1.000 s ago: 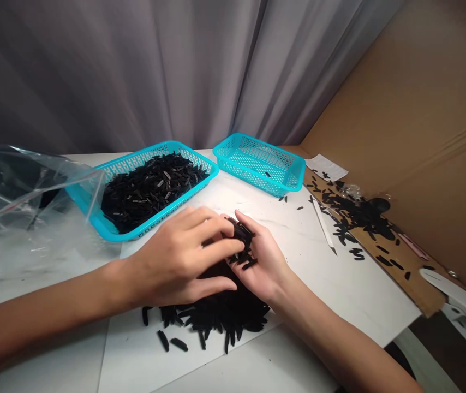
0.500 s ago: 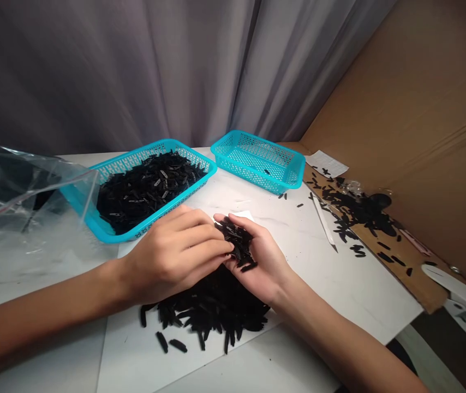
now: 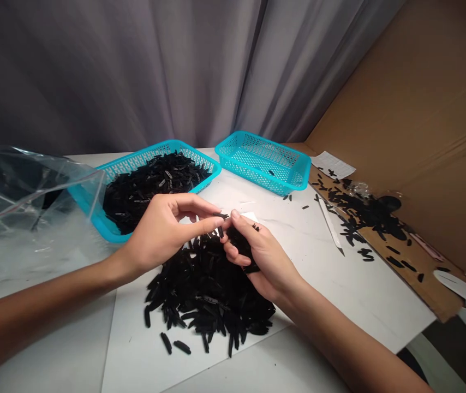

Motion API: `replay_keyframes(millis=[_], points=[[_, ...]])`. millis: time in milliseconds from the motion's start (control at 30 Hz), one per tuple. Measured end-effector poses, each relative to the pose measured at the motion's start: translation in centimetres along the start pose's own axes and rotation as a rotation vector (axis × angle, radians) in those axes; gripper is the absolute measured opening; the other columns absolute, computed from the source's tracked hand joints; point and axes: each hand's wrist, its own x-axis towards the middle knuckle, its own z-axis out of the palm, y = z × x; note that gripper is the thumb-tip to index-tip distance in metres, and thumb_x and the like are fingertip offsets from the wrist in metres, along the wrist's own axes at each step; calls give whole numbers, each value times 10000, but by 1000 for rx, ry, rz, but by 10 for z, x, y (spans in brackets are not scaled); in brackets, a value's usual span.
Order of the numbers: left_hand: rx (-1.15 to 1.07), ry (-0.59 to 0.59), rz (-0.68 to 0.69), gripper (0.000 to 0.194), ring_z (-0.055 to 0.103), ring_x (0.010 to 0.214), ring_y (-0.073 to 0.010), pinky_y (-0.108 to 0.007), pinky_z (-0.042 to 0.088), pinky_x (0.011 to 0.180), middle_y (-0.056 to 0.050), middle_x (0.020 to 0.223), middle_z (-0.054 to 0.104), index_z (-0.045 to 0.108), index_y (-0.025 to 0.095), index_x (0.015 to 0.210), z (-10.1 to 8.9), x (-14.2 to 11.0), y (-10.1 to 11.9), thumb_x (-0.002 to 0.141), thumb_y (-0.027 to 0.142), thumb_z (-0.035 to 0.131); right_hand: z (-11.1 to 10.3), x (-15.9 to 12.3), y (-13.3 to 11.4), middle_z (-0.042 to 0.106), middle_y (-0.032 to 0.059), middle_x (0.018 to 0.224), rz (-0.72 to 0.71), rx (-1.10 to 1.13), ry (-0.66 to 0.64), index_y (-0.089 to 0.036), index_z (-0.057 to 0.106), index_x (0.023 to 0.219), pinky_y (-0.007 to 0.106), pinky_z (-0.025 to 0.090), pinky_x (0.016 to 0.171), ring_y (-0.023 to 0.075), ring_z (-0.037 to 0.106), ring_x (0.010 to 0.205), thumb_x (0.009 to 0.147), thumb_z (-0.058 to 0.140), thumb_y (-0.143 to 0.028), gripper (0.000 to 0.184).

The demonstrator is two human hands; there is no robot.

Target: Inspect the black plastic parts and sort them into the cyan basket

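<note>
Head view, left fingers [image 3: 200, 208] pinching black piece [image 3: 221, 216], right fingers [image 3: 246, 225] curled around black pieces [image 3: 239, 243]

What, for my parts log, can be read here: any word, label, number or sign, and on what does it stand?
White paper slip on the cardboard: printed marks, too small to read.
Black pieces in the teal plastic basket: pale marks on some, too small to tell whether they are text.
No other readable text shows.
</note>
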Motion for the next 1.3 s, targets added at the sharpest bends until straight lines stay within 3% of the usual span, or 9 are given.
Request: replay_keyframes(millis=[133,267,400,667,1000,1300], points=[[-25,37,16,123,709,763,-142,-219,535,690,-2,795,776,795,200,864,3,-1,-3,791,293,829,0,-2,1,578,-10,700,-90,-156,20,-136,678,818,150,184,394,30,412,473,851,754,-465,340],[-2,92,70,102,706,783,-139,-218,533,714,3,810,782,790,205,828,6,-2,-4,767,262,848,-1,-3,0,578,-19,692,-193,-286,46,-153,692,845,170,219,411,36,417,473,883,722,-478,329],[-7,70,92,70,713,811,-154,-243,546,759,-1,840,793,799,215,835,7,-4,-5,784,250,832,-2,-4,-3,595,-21,673,-287,-437,76,-171,721,890,191,281,437,58,448,498,886,735,-440,270],[-100,20,27,116,719,789,-150,-228,562,725,-1,820,787,802,210,867,7,-5,-2,768,249,849,0,-8,-7,601,-17,667,-384,-487,115,-185,729,853,224,298,442,83,454,503,850,779,-368,189],[-69,17,-12,125,726,783,-165,-247,570,737,-14,808,787,802,198,851,6,-3,-2,789,302,832,-2,-8,-6,614,-17,675,-357,-408,109,-185,692,815,215,276,436,77,452,497,848,778,-358,197],[-88,67,-12,147,724,807,-151,-228,567,749,-9,828,781,793,199,854,7,-4,-5,760,290,859,0,-6,-10,558,-32,630,-246,-239,119,-164,658,741,206,198,410,54,391,466,834,776,-348,237]])
